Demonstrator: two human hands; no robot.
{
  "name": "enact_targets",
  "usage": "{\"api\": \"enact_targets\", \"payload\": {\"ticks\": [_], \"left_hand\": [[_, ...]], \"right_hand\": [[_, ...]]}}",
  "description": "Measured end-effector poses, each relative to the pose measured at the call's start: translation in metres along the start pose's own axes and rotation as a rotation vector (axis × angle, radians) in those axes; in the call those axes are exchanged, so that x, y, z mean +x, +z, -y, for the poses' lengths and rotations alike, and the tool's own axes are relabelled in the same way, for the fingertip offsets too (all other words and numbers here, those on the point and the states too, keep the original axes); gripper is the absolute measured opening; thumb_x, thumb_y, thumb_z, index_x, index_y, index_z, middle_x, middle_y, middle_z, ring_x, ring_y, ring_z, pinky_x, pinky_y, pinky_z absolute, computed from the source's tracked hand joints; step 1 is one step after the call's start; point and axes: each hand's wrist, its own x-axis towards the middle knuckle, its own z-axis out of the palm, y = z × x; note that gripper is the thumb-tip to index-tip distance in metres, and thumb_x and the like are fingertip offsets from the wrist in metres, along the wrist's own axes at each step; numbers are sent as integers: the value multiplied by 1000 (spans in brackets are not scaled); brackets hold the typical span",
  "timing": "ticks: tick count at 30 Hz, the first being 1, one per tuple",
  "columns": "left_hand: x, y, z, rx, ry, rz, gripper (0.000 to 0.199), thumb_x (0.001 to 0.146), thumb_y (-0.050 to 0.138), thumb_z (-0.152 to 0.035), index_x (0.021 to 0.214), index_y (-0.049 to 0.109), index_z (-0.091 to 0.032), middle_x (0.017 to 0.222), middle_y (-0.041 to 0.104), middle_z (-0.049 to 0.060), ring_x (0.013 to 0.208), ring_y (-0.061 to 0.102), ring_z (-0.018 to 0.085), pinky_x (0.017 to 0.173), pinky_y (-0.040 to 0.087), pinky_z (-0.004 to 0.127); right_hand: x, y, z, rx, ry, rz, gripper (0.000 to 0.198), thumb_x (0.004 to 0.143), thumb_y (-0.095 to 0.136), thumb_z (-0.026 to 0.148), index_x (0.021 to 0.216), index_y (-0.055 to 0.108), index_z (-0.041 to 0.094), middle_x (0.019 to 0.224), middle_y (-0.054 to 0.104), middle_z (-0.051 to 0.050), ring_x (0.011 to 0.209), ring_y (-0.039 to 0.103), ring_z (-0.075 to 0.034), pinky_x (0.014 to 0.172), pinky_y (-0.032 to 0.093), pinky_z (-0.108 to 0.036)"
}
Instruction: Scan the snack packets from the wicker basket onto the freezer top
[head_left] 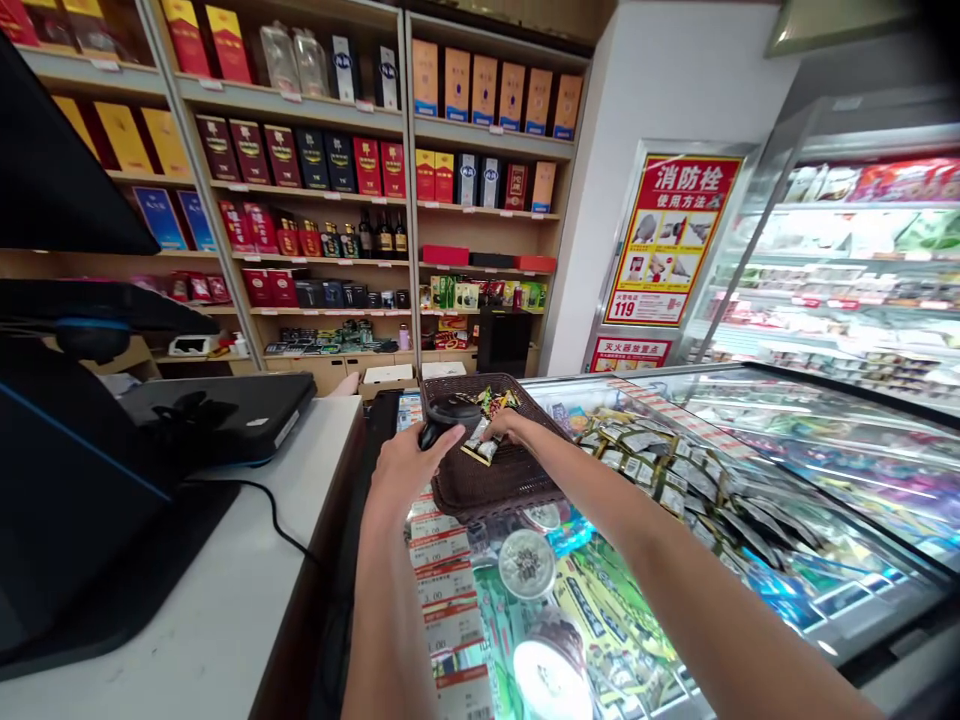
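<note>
My left hand is wrapped round the handle of a black barcode scanner, whose head sits over the left part of a brown woven basket. Inside the basket, my right hand has its fingers closed on a small silver and black snack packet, close to the scanner. Several colourful packets lie just beyond it in the basket. The tips of my right fingers are partly hidden by the packet and the hand itself.
Beneath the basket is a glass-topped freezer, with a heap of silver-black packets right of it. To the left, a white counter carries a black monitor stand and cable. Shelves of boxed bottles line the back.
</note>
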Motion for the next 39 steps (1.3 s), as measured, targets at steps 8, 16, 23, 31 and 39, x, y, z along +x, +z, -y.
{"api": "enact_targets", "payload": {"ticks": [8,16,23,31,39], "left_hand": [[-2,9,-15,-105,78,155,55,71,63,-74,82,64,-20,72,66,1,61,62,17,52,43,24],[-16,24,-46,-47,192,350,49,74,65,-68,78,63,-19,65,62,0,58,57,15,54,42,24],[-14,45,-60,115,325,481,41,80,64,-60,74,59,-20,62,58,-3,55,54,13,53,38,23],[-16,54,-65,231,349,593,46,80,60,-65,81,64,-19,66,59,-2,59,56,14,54,40,23],[-15,49,-62,224,322,563,45,80,62,-64,85,66,-20,62,59,-2,59,57,16,53,40,23]], "right_hand": [[-117,-107,7,129,-117,-225,48,66,79,56,94,64,20,75,66,-1,57,64,-17,42,47,-24],[-156,-132,-42,314,-110,-461,52,80,54,73,86,56,22,59,54,4,40,55,-15,37,40,-26],[-151,-135,-49,515,-5,-370,45,84,55,67,74,47,24,54,44,7,37,53,-14,35,38,-25],[-153,-141,-45,614,74,-340,40,89,54,60,75,44,24,53,36,9,37,52,-13,36,34,-25],[-154,-144,-41,572,74,-353,40,89,49,62,78,43,25,56,43,7,41,56,-15,38,36,-26]]}}
